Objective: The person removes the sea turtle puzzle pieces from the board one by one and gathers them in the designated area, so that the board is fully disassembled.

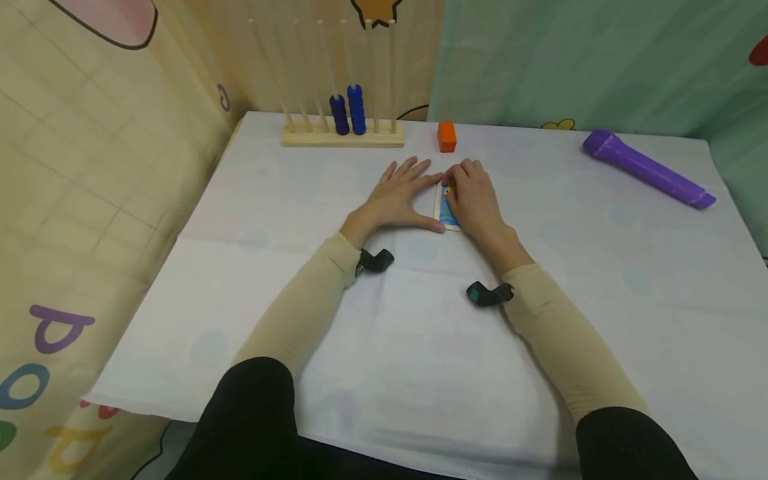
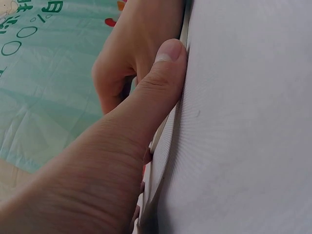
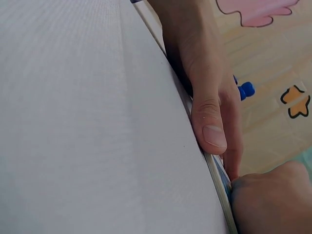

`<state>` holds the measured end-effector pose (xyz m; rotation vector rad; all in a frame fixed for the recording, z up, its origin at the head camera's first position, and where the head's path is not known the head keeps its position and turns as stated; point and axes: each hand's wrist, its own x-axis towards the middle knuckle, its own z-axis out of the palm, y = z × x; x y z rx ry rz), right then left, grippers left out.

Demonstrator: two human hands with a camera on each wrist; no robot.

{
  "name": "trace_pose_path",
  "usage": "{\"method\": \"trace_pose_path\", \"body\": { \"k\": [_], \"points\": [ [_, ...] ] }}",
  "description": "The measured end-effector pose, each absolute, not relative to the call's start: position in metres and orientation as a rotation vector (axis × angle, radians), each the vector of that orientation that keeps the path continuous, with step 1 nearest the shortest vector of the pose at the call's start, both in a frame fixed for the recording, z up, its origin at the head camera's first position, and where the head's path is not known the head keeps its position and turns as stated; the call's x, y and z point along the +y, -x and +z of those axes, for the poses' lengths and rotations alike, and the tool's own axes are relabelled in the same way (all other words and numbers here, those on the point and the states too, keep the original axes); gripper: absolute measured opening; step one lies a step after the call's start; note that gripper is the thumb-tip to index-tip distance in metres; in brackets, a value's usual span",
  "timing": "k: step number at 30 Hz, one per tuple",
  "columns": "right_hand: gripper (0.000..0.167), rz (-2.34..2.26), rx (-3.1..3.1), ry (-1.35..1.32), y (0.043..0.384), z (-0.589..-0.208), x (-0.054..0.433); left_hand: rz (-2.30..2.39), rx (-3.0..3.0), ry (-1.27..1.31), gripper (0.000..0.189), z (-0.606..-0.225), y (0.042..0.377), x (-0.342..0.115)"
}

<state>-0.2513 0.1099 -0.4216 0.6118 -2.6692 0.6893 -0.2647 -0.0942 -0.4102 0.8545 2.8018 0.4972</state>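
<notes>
A small board (image 1: 446,212) lies flat on the tabletop (image 1: 420,333), between the two hands — its face blue with a touch of yellow, its border pale. The left hand (image 1: 399,200) is spread wide, fingers straight, gripping nothing; its thumb rests at the board's near left corner and its index fingertip reaches the far edge, beside the other hand's fingers. The right hand (image 1: 477,200) covers the board's right part with bent fingers — whether it pinches anything beneath them I cannot tell.

Beyond the board, near the back edge, stands an orange block (image 1: 447,137). Left of that is a wooden rack (image 1: 342,137) with seven upright rods, two of them carrying stacked blue beads (image 1: 357,110). A purple tube (image 1: 651,170) lies slantwise at the far right. Behind hang a yellow curtain (image 1: 204,40) and a green curtain (image 1: 576,67).
</notes>
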Motion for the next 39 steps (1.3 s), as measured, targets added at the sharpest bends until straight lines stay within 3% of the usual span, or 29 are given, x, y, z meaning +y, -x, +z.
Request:
{"method": "trace_pose_path", "body": {
  "k": [12, 27, 39],
  "points": [
    [0.014, 0.481, -2.843, -0.557, 0.2585, -0.4172, 0.1051, 0.489, 2.801, -0.833, 0.111, -0.4074, 0.2622, -0.093],
    [0.013, 0.71, -2.726, -0.563, 0.2539, -0.419, 0.1074, 0.476, 2.794, -0.82, 0.111, -0.4097, 0.2647, -0.0941],
    [0.012, 0.537, -2.676, -0.631, 0.2541, -0.4205, 0.1042, 0.491, 2.799, -0.807, 0.111, -0.4088, 0.2633, -0.0947]
  ]
}}
